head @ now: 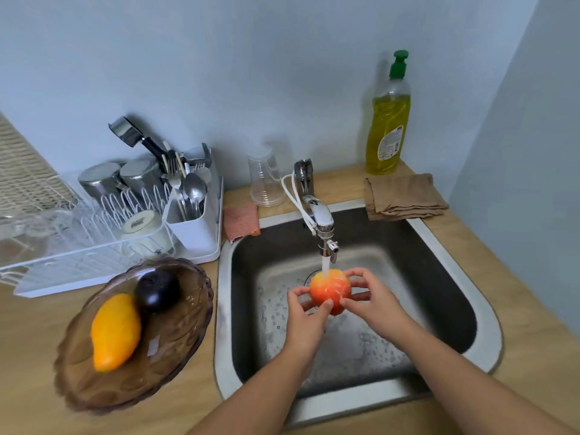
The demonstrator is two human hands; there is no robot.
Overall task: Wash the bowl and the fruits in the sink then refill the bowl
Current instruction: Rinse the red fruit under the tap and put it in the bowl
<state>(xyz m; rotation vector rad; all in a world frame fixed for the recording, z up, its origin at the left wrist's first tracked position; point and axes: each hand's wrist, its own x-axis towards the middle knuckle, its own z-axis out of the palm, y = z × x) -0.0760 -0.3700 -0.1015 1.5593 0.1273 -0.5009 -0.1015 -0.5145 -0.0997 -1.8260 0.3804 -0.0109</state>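
Note:
Over the steel sink (452, 265) both my hands hold a red and yellow apple (329, 288) under the water running from the tap (324, 227). My left hand (306, 318) grips the apple from below and the left, thumb on its front. My right hand (372, 295) curls round it from the right. On the wooden counter to the left stands the brown glass bowl (175, 343). It holds a yellow mango (114, 332) and a dark purple fruit (158, 290).
A white dish rack (72, 262) with cups and a cutlery holder (191, 224) stands at the back left. Behind the sink are an orange sponge (240, 221), an upturned clear cup (265, 180), a folded brown cloth (403, 196) and a green soap bottle (389, 120).

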